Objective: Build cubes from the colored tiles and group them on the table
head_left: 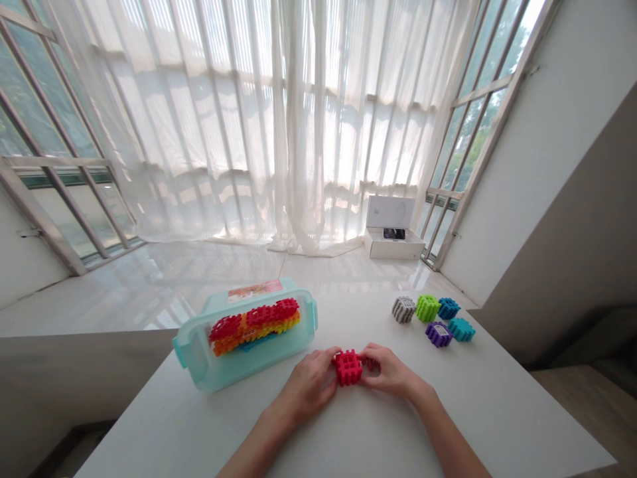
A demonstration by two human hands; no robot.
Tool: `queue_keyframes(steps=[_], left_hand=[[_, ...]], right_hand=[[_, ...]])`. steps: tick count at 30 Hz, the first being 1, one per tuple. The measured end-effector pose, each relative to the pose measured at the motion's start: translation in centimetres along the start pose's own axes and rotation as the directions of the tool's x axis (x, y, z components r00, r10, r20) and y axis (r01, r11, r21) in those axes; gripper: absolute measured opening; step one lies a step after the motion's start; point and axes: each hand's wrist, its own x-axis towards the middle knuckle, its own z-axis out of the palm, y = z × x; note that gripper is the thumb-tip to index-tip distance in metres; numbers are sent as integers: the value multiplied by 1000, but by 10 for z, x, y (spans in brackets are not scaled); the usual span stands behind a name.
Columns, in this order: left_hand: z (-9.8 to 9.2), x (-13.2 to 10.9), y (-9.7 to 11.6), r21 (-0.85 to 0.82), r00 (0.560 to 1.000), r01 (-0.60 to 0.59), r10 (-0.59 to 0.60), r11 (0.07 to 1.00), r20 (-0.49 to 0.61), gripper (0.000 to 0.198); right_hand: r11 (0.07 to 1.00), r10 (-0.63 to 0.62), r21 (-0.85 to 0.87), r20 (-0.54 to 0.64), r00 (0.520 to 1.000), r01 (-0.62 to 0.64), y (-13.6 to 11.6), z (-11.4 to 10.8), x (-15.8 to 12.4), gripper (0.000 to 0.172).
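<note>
Between my two hands is a red waffle block cube [348, 368] with toothed edges and a window-like grid on the side facing me. My left hand [314, 380] grips its left side, fingers curled at the upper left corner. On the opposite side, my right hand [385, 369] pinches the cube's edge with thumb and fingertips. The cube is at or just above the white tabletop; I cannot tell which. Off to the right sit more assembled cubes: grey [403, 309], lime green [427, 308], dark blue [448, 307], purple [438, 334] and teal [462, 329].
Left of my hands, a pale turquoise plastic bin [209, 380] holds stacked red, orange, yellow and blue waffle pieces [256, 325]. An open white box [395, 247] with a dark phone-like device stands on the sill by the sheer curtain [298, 133]. The white table [497, 405] narrows away behind.
</note>
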Motion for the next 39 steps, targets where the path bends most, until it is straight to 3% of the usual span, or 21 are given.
queue_keyframes(steps=[4,7,9,12,18,21,26,34,36,39], left_hand=[[-2,-1,-1,-4,1000,-9,9,1000,6,56],[-9,-2,-4,-18,1000,-7,8,1000,9,53],[-16,-1,-7,-10,1000,12,-12,1000,-20,42],[-27,1,-13,48,986,63,-55,997,-158,21],[-44,5,-30,338,885,200,-21,920,-465,15],[-49,2,-41,473,835,319,-7,822,-551,18],[-53,-5,-58,514,755,437,10,738,-656,19],[-69,-7,-57,539,756,398,67,742,-651,25],[-74,-7,-50,553,764,333,125,764,-633,25],[-73,-7,-36,501,804,134,202,855,-559,25]], right_hand=[[1000,-10,-12,-10,1000,9,-1,0,0,12],[1000,-5,1,8,1000,5,0,-2,-1,23],[1000,12,22,31,999,-13,2,-5,-2,35],[996,48,75,36,998,-51,8,-7,-5,48],[996,26,85,-143,989,-14,15,-7,-1,39],[999,-3,46,-224,975,13,13,-5,2,33],[999,-26,36,-259,966,36,9,-3,3,28],[997,-61,22,-307,950,71,8,-2,4,25],[997,-64,10,-336,940,71,8,-3,4,22],[998,-49,17,-379,924,60,4,-3,5,17]])
